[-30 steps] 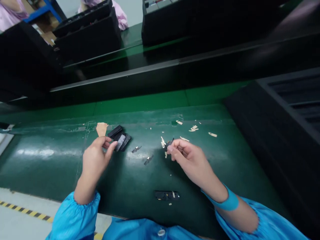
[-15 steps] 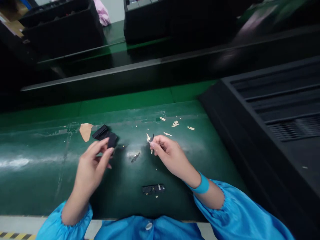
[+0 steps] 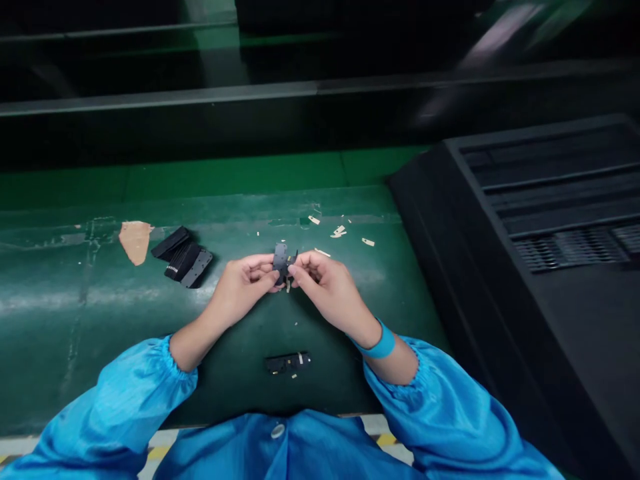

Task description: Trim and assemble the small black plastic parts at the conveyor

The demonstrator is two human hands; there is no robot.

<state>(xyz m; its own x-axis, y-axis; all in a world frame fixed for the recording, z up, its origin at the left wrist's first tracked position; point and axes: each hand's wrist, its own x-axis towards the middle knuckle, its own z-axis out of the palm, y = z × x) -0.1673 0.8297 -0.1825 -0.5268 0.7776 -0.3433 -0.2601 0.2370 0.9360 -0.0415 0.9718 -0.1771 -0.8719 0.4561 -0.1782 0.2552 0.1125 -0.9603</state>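
Observation:
Over the middle of the green mat, my left hand (image 3: 243, 283) grips a dark grey plastic part (image 3: 281, 260) dotted with small holes, holding it upright between thumb and fingers. Right beside it, my right hand (image 3: 330, 287) pinches a small dark piece (image 3: 292, 259), partly covered by the fingertips; its exact kind is unclear. The two pieces meet or nearly touch. A thin pale bit (image 3: 288, 287) shows below the fingertips. Closer to my body lies a black electronic module (image 3: 288, 363) with small metal contacts.
Several black plastic parts (image 3: 183, 257) lie in a pile to the left, by a tan paper scrap (image 3: 135, 241). Small cream-coloured strips (image 3: 339, 231) are scattered beyond my right hand. A large black tray (image 3: 500, 267) borders the right side, and a dark ledge (image 3: 300, 113) runs across the back.
My left hand has moved right from beside the black pile, carrying the grey plastic part to my right hand. The view has shifted, and the small metallic strip on the mat is now out of sight.

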